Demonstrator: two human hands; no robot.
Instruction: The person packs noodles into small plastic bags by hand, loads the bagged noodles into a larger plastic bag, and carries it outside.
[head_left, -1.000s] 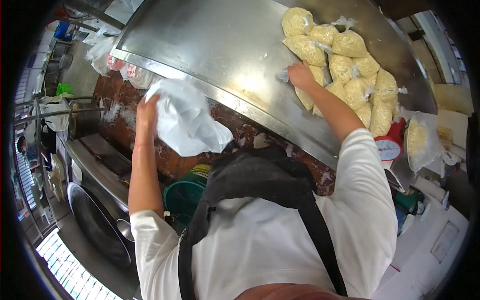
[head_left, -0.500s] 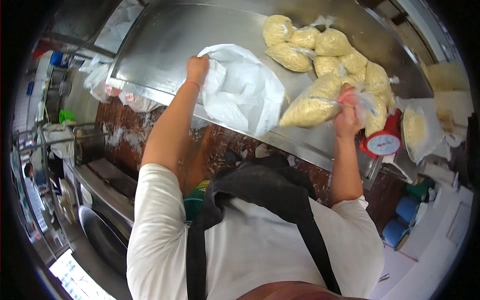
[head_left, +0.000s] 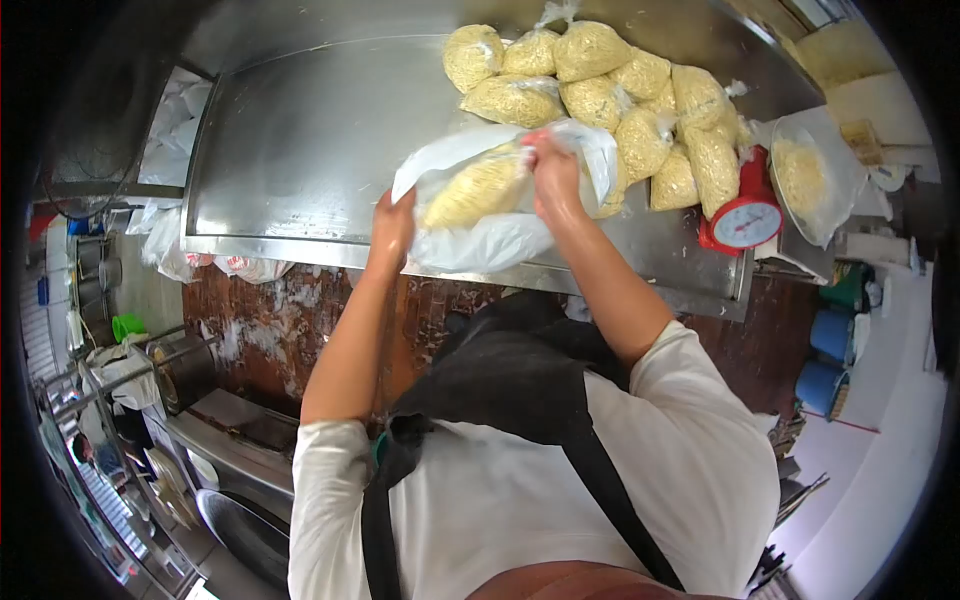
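A white plastic bag (head_left: 480, 248) is spread wide over the near part of the metal table. My left hand (head_left: 394, 226) is closed on its left edge. In my right hand (head_left: 554, 172) is the gathered top of a clear bag of noodles (head_left: 474, 192), pale yellow strands packed tight. This bag lies tilted within the mouth of the white bag, its lower end toward my left hand. Some motion blur covers it. To the right and behind, filled clear bags of the same strands (head_left: 592, 52) are heaped together.
A red dial scale (head_left: 746, 222) stands at the table's right end, beside a bowl (head_left: 812, 222) holding loose strands in plastic. The metal table (head_left: 290, 150) has a raised front edge. White bags (head_left: 165, 245) hang or lie off its left end. A wok (head_left: 245, 525) sits lower left.
My right hand has carried the noodle bag leftward from beside the heap into the white bag's mouth. The white bag's opening has widened around it. The camera view has shifted.
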